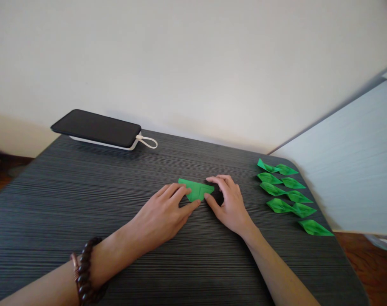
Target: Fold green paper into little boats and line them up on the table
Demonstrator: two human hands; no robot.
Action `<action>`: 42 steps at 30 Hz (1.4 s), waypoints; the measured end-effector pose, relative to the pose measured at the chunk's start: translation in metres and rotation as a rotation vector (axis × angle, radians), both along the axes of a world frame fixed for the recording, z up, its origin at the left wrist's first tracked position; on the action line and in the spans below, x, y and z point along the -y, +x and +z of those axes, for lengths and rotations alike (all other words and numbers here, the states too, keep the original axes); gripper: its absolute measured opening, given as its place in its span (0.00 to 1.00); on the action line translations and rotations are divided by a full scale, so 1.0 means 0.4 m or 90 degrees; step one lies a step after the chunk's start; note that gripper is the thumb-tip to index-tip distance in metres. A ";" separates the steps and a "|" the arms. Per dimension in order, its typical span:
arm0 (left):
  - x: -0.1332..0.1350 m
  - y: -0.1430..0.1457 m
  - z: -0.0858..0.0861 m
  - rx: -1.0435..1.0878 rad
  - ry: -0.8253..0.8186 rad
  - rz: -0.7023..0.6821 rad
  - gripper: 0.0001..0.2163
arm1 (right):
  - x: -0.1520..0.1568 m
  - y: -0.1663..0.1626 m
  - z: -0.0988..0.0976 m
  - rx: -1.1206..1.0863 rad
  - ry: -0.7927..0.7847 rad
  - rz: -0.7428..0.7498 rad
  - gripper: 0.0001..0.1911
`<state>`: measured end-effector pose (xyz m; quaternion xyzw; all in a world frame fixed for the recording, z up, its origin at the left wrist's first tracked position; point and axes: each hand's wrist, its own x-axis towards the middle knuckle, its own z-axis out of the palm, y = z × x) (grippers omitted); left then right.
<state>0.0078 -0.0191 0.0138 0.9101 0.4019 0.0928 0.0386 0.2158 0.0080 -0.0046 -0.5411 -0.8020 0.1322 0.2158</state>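
On the dark table lies a small piece of green folded paper (196, 191), a flat shape with a long upper edge, a narrower lower edge and crease lines. My left hand (169, 208) presses on its left part, with the fingertips on top and the thumb along the lower edge. At the right end, my right hand (230, 206) is curved, its thumb tip at the paper's lower right edge and its index finger apart from it, above the upper right corner. The right hand's other fingers are partly hidden. A bead bracelet (85, 272) circles my left wrist.
Several green folded paper pieces (278, 205) lie in rows along the table's right side. At the back left, a black phone (97, 127) rests on a white block with a white cable loop (151, 142). A pale wall (193, 63) borders the dark table (132, 267).
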 end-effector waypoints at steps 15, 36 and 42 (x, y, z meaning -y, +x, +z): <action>0.005 0.003 0.002 -0.008 0.003 -0.005 0.17 | -0.003 -0.031 -0.013 -0.013 0.029 -0.085 0.20; -0.038 -0.022 -0.040 0.142 -0.001 0.143 0.17 | 0.009 -0.023 -0.004 -0.025 0.048 0.070 0.14; -0.038 -0.020 -0.036 0.150 -0.011 0.143 0.15 | 0.008 -0.023 -0.006 -0.012 0.072 0.059 0.17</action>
